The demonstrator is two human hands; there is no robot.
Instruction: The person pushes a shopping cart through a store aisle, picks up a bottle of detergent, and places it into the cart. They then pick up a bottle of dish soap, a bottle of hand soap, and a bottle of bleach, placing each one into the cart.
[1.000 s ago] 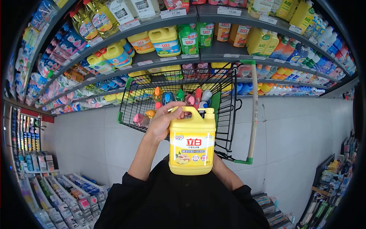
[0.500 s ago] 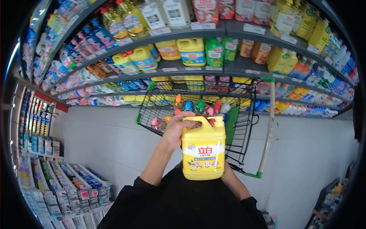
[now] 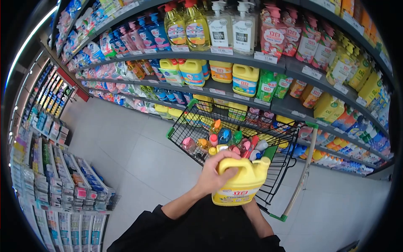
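Note:
A yellow jug of liquid detergent [image 3: 253,176] is in front of my chest, tilted, with its label facing me. My left hand [image 3: 214,174] is wrapped around its top handle. My right hand [image 3: 251,208] is behind the lower part of the jug; only the wrist area shows, and the fingers are hidden. Just beyond the jug stands a black wire shopping cart [image 3: 268,192] with green corners. Inside it lie several bottles, among them a blue bottle [image 3: 224,135], a green-capped bottle [image 3: 237,137] and a pink-capped bottle [image 3: 188,145].
Ahead, a long grey shelf [image 3: 235,58] carries rows of detergent and soap bottles. The cart's handle bar [image 3: 301,180] is on the right. At left, a display rack [image 3: 84,176] holds small packaged goods. Pale tiled floor [image 3: 130,155] lies between the rack and the cart.
The jug has tipped from upright and shifted right and lower in view, with my left hand still around its handle. The view has turned, so shelf and cart appear slanted.

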